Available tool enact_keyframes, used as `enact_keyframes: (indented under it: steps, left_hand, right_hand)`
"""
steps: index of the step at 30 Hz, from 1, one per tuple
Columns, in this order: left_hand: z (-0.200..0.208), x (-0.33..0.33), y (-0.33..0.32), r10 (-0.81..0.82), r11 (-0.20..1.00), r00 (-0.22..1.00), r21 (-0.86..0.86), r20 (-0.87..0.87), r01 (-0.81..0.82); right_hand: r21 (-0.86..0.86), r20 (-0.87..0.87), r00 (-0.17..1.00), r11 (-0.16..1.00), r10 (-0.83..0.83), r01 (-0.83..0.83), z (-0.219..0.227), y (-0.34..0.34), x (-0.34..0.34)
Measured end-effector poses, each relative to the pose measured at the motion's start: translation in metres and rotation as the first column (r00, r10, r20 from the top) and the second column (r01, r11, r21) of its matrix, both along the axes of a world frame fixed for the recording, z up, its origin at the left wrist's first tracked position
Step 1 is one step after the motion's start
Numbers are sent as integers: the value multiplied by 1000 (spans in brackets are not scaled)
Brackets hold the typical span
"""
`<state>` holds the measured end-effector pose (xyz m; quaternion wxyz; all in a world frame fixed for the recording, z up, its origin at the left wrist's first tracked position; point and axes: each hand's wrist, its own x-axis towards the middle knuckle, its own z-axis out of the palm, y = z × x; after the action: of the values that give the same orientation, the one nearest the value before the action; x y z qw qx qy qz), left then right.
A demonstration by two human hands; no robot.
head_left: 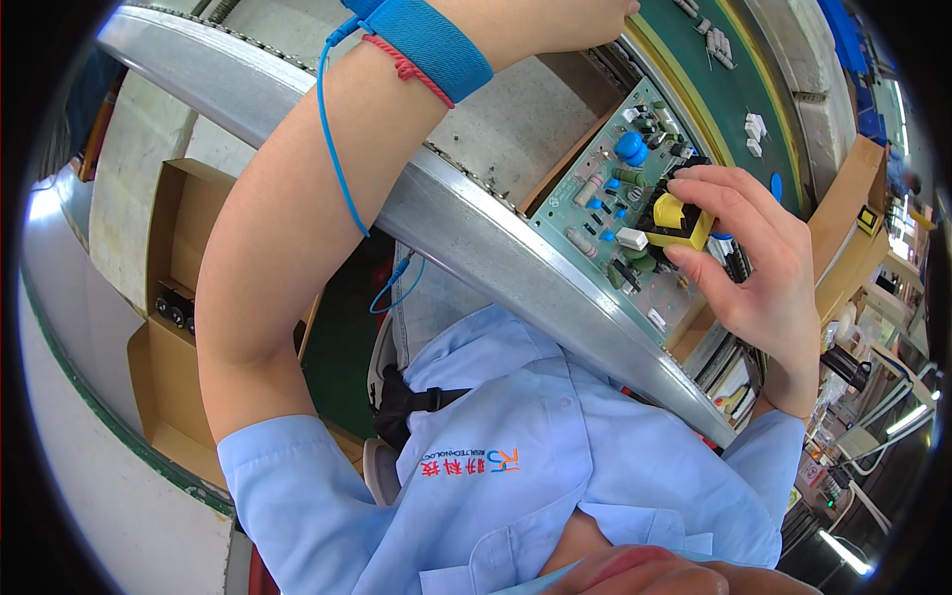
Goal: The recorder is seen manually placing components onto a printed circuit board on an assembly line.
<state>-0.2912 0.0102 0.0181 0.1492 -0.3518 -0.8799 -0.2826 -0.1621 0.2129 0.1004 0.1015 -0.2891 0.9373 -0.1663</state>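
My right hand (759,258) pinches a black-and-yellow transformer (674,216) between thumb and fingers. The transformer is at the circuit board (555,216), among its parts; whether its pins sit in the board is hidden. Around it on the board are blue disc capacitors (631,149), a white block-shaped part (632,239) and several resistors. My left hand (575,24) reaches to the top edge of the head view, beyond the board's far side. Its fingers are mostly cut off there. A blue wrist strap (434,48) with a coiled-off blue cord circles my left wrist.
A metal rail (466,233) runs diagonally between my body and the board. Loose white components (719,46) lie on a green belt (739,94) at the upper right. An open cardboard box (164,382) with black parts stands at left; another cardboard box (848,233) is at right.
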Motion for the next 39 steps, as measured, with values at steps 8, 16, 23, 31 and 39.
enact_keyframes:
  steps: [8, 16, 23, 31, 39]
  left_hand:
    - [-1, -1, 1, -3, 1000, 1000, -1, 15, 3]
    - [-2, -5, 5, 25, 999, 999, -47, 35, -23]
    - [-1, -6, 7, 28, 999, 998, -42, 58, -25]
    - [-6, -8, 4, 6, 1000, 1000, 19, 25, -7]
    - [-9, -9, 7, -1, 997, 1000, 80, 14, 0]
  right_hand:
    - [-43, 141, 989, 998, -42, 48, 2, 5, -9]
    - [-92, 259, 955, 981, -144, 173, 0, 6, -9]
    - [-114, 162, 981, 986, -106, 125, -5, 11, 0]
    - [-174, 232, 957, 961, -173, 216, -9, 12, 5]
    - [-166, 126, 982, 973, -138, 158, -11, 10, 5]
